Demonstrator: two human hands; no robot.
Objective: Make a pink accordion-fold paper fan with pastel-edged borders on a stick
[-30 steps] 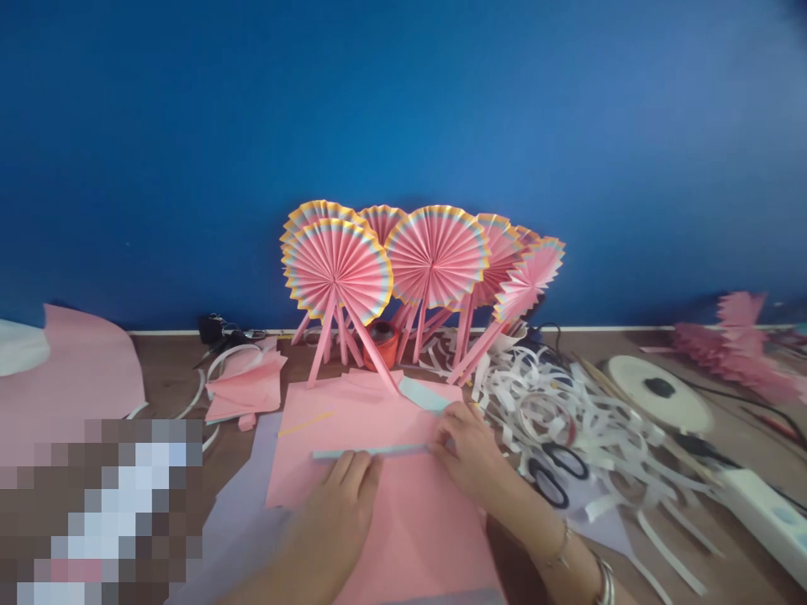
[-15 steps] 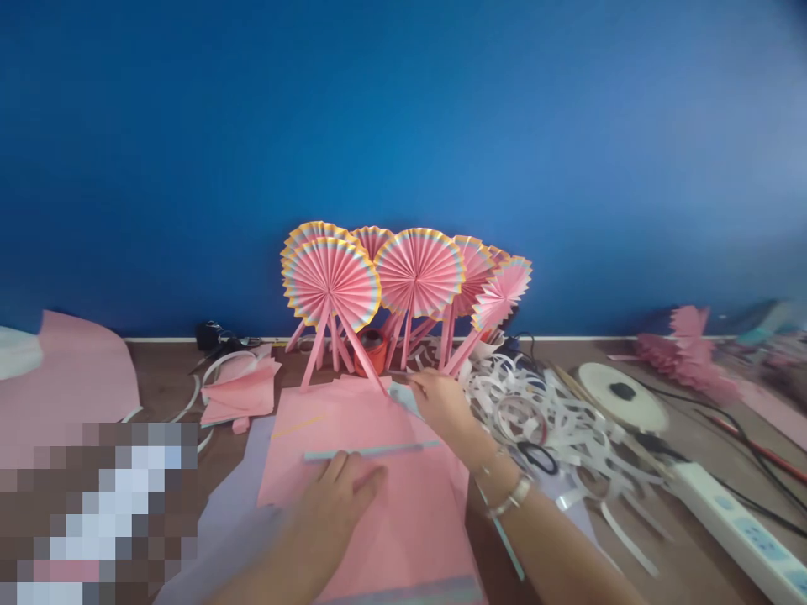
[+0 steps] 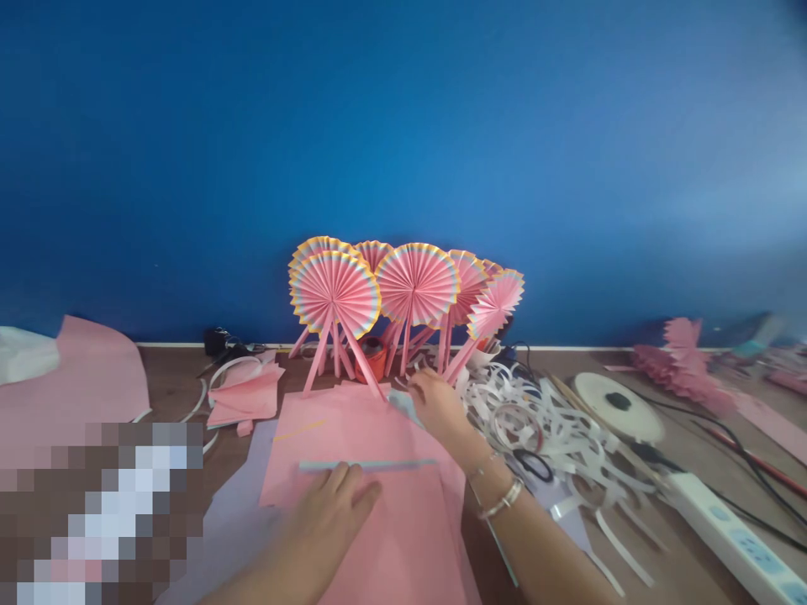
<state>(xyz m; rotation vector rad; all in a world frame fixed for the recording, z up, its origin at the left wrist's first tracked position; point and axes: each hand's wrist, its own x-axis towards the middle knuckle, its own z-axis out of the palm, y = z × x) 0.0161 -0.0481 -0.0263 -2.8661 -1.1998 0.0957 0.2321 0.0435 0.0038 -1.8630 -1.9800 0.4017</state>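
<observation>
We rest our left hand (image 3: pixel 331 512), fingers loosely spread, on pink paper (image 3: pixel 403 529) at a pale-blue strip (image 3: pixel 394 465); our right hand (image 3: pixel 438 407) curls near paper fans (image 3: pixel 417 284), whether gripping anything, we cannot tell.

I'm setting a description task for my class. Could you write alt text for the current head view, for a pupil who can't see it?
A person's left hand rests on pink paper near a thin blue band, the right hand beside a heap of white strips. Behind, round pleated pink fans stand before a blue wall.
</observation>
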